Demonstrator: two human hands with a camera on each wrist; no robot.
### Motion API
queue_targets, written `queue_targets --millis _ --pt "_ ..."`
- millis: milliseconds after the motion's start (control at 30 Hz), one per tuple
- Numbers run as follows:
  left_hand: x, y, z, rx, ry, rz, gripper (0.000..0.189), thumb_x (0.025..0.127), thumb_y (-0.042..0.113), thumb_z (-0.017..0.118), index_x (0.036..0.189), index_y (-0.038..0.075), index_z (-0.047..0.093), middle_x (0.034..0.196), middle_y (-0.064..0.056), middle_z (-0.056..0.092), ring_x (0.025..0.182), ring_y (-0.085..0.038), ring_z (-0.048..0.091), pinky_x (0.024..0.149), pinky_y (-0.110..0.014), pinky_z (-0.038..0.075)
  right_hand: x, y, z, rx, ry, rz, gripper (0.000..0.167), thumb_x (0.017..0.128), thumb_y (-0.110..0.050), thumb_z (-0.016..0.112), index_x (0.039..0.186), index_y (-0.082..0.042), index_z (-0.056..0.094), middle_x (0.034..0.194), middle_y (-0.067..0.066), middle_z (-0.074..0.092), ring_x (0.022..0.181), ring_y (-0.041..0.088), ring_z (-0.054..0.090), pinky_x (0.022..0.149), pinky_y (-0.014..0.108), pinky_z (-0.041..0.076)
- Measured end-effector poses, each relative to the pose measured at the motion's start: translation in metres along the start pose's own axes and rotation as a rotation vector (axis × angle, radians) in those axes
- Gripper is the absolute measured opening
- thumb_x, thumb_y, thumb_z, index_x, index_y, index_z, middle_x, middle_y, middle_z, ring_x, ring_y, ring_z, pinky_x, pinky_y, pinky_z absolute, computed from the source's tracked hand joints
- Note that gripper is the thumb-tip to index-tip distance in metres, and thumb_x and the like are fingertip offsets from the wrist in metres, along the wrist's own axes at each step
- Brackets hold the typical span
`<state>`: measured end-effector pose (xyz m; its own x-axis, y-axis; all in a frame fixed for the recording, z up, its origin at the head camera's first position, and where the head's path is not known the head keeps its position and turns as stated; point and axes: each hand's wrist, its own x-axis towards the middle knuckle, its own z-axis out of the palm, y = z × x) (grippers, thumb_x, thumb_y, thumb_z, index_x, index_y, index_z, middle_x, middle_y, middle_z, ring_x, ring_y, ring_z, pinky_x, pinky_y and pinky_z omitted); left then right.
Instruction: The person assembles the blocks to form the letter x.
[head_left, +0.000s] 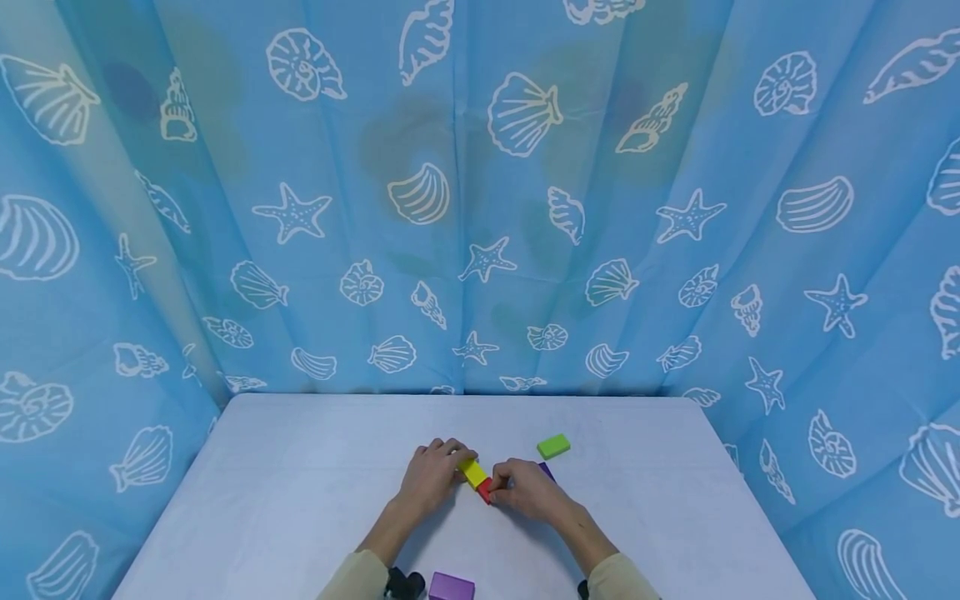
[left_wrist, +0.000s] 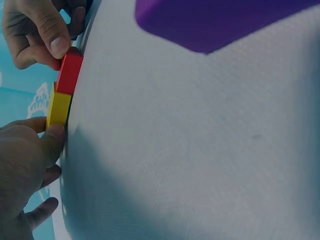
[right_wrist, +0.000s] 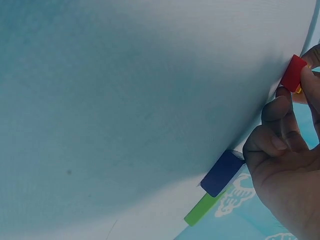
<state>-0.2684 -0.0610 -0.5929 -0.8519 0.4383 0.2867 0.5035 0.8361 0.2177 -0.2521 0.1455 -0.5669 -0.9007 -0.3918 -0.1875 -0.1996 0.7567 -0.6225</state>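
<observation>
A yellow block [head_left: 473, 473] and a red block [head_left: 484, 490] lie end to end on the white table, touching in the left wrist view. My left hand [head_left: 431, 479] grips the far end of the yellow block [left_wrist: 59, 107] between thumb and fingers. With thumb and fingertips, my right hand [head_left: 531, 490] pinches the red block [right_wrist: 293, 74] at its outer end. Just beyond the right hand is a dark blue block [right_wrist: 222, 173], mostly hidden by that hand in the head view.
A light green block [head_left: 553, 446] lies at the back right, past the blue one. Close to the near edge, between the forearms, sits a purple block [head_left: 452, 587]. A blue curtain [head_left: 480, 208] with white shell prints surrounds the white table [head_left: 300, 467].
</observation>
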Motion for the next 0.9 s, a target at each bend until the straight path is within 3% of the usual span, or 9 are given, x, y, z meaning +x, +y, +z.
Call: queue_targets --millis 433,900 --pt "0.0019 0.0 0.0 0.019 -0.014 -0.003 0.034 0.087 0.021 0.08 0.12 0.025 0.073 0.118 0.002 0.069 0.105 -0.022 0.059 0.089 -0.045 0.052 0.0006 -0.0024 -0.0003 0.013 -0.005 0.016 0.012 0.09 -0.018 0.077 0.084 -0.025 0.069 0.084 -0.009 0.061 0.085 0.014 0.055 0.083 0.036 0.049" --pt "0.0017 0.0011 0.0017 0.02 -0.037 -0.026 0.034 0.087 0.021 0.081 0.12 0.027 0.073 0.118 0.003 0.069 0.105 -0.022 0.058 0.089 -0.043 0.053 -0.0005 -0.0013 -0.0003 -0.042 0.018 -0.012 0.011 0.089 -0.022 0.077 0.09 -0.027 0.068 0.083 -0.012 0.06 0.081 0.011 0.054 0.079 0.032 0.049"
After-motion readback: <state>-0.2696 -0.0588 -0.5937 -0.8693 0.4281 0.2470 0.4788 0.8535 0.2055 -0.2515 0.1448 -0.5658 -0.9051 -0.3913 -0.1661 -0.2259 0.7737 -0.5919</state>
